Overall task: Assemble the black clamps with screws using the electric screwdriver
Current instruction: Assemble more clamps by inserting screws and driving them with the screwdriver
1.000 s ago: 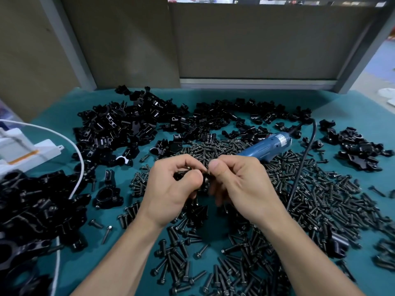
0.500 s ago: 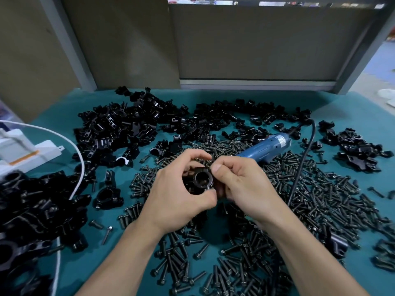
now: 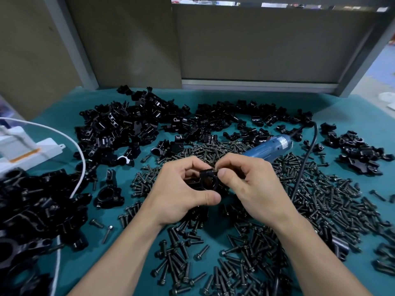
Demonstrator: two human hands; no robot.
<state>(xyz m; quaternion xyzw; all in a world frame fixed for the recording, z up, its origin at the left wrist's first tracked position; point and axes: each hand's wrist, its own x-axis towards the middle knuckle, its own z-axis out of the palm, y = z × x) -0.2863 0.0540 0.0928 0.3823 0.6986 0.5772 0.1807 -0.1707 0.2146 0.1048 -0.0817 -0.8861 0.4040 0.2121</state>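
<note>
In the head view, the left hand (image 3: 181, 193) holds a black clamp (image 3: 208, 180) in the middle of the picture, above the teal table cover (image 3: 352, 107). The thumb lies under the ring of the clamp and the other fingers curl around its far side, so this grip is closed around the clamp. The round hole of the clamp faces the camera.

The right hand (image 3: 252, 184) is at 3 o'clock from the clamp. Its thumb and forefinger pinch a small screw (image 3: 216, 170) in a narrow grip. The screw meets the block at the top of the clamp, at about 1 o'clock of the ring. How deep it sits there I cannot tell.

The blue electric screwdriver (image 3: 267, 147) lies on the table at 1 o'clock from the hands, partly behind the right hand. Its black cord (image 3: 303, 165) bends down toward 5 o'clock over the loose screws (image 3: 320, 199). These screws cover the table from 12 o'clock through 3 to 6 o'clock of the hands.

A big heap of black clamp parts (image 3: 128, 129) lies at 10 to 12 o'clock. A smaller heap (image 3: 359, 152) lies at 2 o'clock, and a heap of clamps (image 3: 38, 206) at 8 to 9 o'clock. One single clamp (image 3: 109, 194) lies alone at 9 o'clock. A white cable (image 3: 81, 167) curves beside the left heap, and a white box (image 3: 27, 150) stands at 10 o'clock by the left edge.
</note>
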